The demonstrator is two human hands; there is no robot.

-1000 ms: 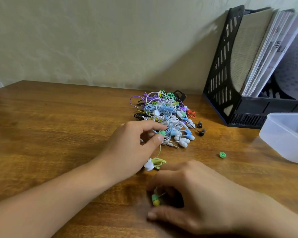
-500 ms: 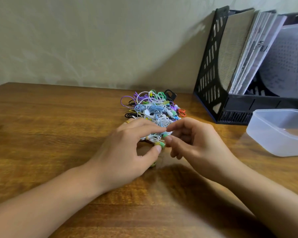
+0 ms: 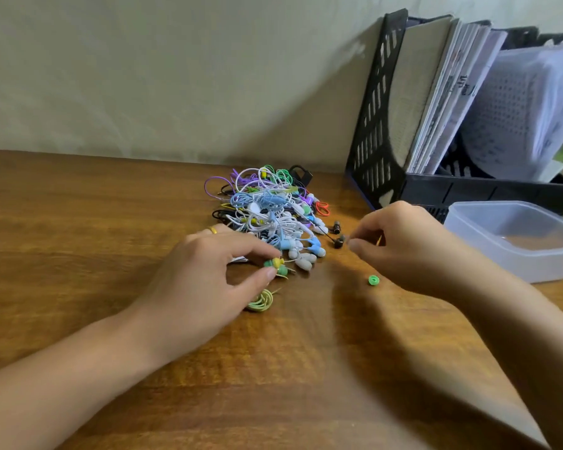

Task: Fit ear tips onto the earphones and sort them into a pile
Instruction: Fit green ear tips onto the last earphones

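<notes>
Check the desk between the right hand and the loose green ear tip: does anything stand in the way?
Nothing visible does. The green ear tip lies alone on bare wooden desk, just below the right hand. The earphone pile sits off to its left.

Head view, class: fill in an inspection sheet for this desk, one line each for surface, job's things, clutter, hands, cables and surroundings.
Surface: wooden desk, bare grain in front.
Job's things: pile of earphones by the wall; green and yellow earbuds at the left fingertips; loose green ear tip lying alone on the wood.
Clutter: clear plastic tub at right; what it holds cannot be told.
Hands: left hand pinches the earbuds and wears a ring; right hand is curled, blurred, contents unclear.
Cables: yellow-green coil below the left hand; many tangled in the pile.
Surroundings: pale wall; black file rack with papers.
</notes>
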